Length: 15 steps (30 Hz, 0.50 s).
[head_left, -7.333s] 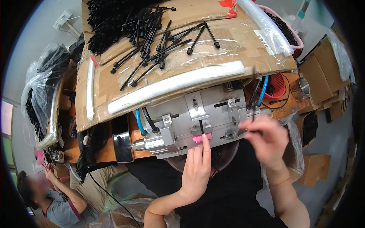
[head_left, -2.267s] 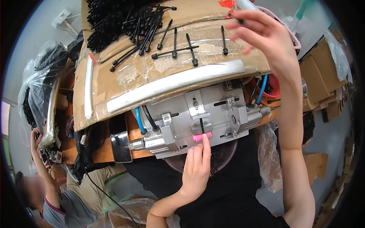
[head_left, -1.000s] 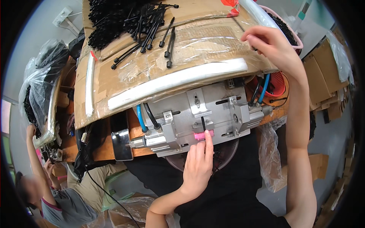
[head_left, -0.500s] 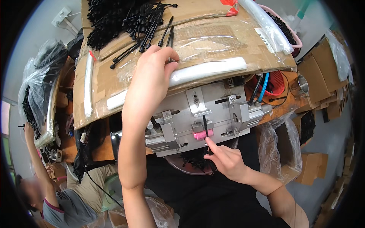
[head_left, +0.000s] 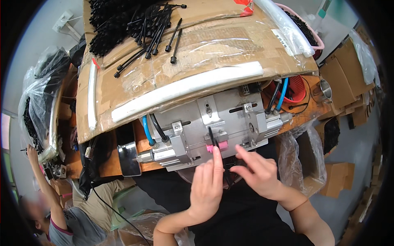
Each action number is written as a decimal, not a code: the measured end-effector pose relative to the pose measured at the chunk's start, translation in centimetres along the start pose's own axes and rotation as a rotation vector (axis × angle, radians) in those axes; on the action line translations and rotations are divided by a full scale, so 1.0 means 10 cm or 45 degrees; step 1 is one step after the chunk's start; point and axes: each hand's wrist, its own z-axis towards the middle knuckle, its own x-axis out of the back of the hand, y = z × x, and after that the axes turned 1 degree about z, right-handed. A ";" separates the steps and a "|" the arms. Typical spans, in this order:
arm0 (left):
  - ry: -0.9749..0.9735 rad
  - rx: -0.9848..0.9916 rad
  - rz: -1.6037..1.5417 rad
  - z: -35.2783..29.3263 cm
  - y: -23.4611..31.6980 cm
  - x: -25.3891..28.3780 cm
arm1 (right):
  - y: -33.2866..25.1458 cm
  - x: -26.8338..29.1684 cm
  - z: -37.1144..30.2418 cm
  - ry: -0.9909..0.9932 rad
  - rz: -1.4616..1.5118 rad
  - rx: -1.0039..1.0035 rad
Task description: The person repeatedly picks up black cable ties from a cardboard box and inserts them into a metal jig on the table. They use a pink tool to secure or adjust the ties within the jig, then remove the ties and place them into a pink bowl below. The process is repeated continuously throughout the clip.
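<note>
My left hand [head_left: 207, 186] is over the front of a metal fixture [head_left: 199, 98], its fingers close together. Its index fingertip meets a slim black rod [head_left: 212, 136], which leans across a pink block [head_left: 223, 145] in the middle of the fixture; the thumb is hidden. To the right, my right hand [head_left: 260, 172] is open, thumb and index finger apart, with nothing seen between them. Below the fixture, dark pieces show partly between the hands. Black rods with thick heads [head_left: 154, 35] lie loose on the cardboard [head_left: 205, 45] beyond, beside a dense black pile [head_left: 108, 28].
Metal cylinders [head_left: 172, 151] with blue and black hoses flank the fixture. A dark phone-like slab [head_left: 129, 153] lies at left. A red basket [head_left: 296, 90] and metal cup [head_left: 324, 90] stand right. Another person [head_left: 76, 221] sits at far left, reaching toward a plastic-wrapped bundle [head_left: 45, 90].
My left hand has come back from the cardboard rods to the fixture. My right hand has drawn slightly right, its fingers off the rod. The rod's upper end sits further left.
</note>
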 end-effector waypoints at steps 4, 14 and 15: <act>-0.165 0.014 0.132 -0.07 0.05 -0.23 | 0.04 0.11 -0.01 0.115 0.122 -0.104; -0.225 -0.007 -0.070 0.09 -0.05 -0.02 | -0.02 0.30 0.32 0.116 0.076 0.099; -0.265 0.003 -0.166 0.18 -0.11 0.12 | -0.01 0.33 0.48 0.137 -0.010 0.210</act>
